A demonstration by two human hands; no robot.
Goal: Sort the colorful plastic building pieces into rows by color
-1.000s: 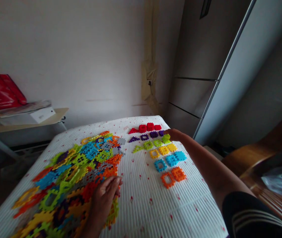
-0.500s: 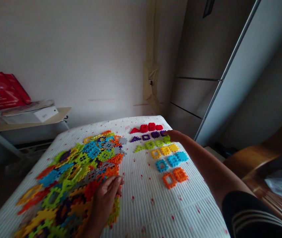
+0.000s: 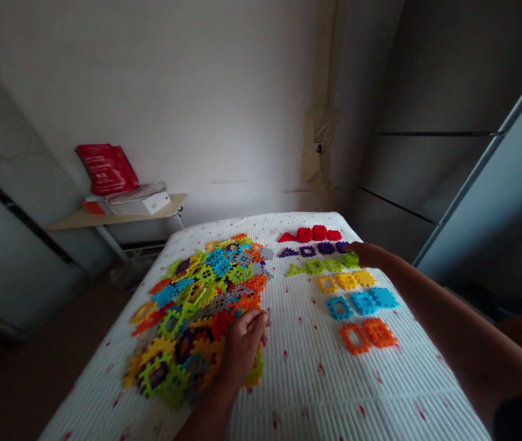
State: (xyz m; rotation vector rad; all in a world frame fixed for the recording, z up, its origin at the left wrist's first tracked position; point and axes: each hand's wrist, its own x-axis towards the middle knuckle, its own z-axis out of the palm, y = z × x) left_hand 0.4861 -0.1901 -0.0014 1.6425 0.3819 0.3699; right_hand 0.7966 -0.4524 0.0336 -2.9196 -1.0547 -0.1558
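My right hand [image 3: 360, 253] reaches to the far right of the bed-like surface, its fingertips closed on a purple interlocking tile [image 3: 342, 247] at the right end of a purple row. Left of that tile lie more purple pieces, among them a square frame [image 3: 308, 251] and a triangle [image 3: 288, 252]. My left hand [image 3: 248, 334] is over the right edge of a mixed heap of notched plastic tiles [image 3: 206, 275], thumb and fingers curled together. Whatever those fingers may hold is hidden.
Beside the purple row lie rows of red [image 3: 318, 233], green [image 3: 334, 264], yellow [image 3: 347, 281], blue [image 3: 364, 302] and orange tiles [image 3: 380, 332]. Grey tiles [image 3: 266, 253] edge the heap. A side table [image 3: 176, 205] with a red bag [image 3: 107, 170] stands back left, a cabinet [image 3: 408, 171] at right.
The camera view has swung left, so everything sits further right in the picture. Both hands keep nearly the same places over the tiles, the right one at the purple row's end.
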